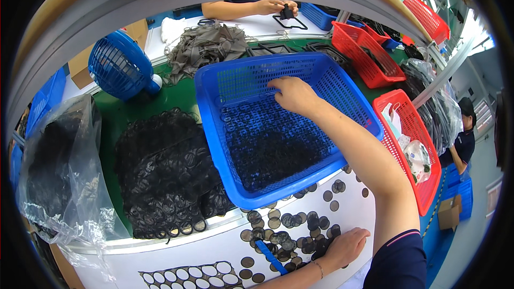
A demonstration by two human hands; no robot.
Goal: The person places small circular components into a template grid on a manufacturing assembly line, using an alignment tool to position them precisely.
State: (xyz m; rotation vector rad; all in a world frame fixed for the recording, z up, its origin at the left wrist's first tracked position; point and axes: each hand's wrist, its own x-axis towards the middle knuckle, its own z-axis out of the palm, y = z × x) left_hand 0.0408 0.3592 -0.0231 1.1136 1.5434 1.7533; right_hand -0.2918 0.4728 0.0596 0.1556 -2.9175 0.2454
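My right hand is over the far part of a blue plastic basket; its fingers are bent and slightly apart, with nothing visible between them. Many thin black rings cover the basket's bottom. On the white table in front, my left hand lies beside scattered dark round discs, its fingers stretched to the right and some fingertips hard to see. A blue strip-shaped tool lies among the discs, next to my left forearm. Nearby is a dark sheet with rows of round holes.
Black sheets with ring-shaped cutouts are piled left of the basket. A blue fan and a clear bag of black material stand farther left. Red baskets line the right. Across the table, another person's hands hold a black part.
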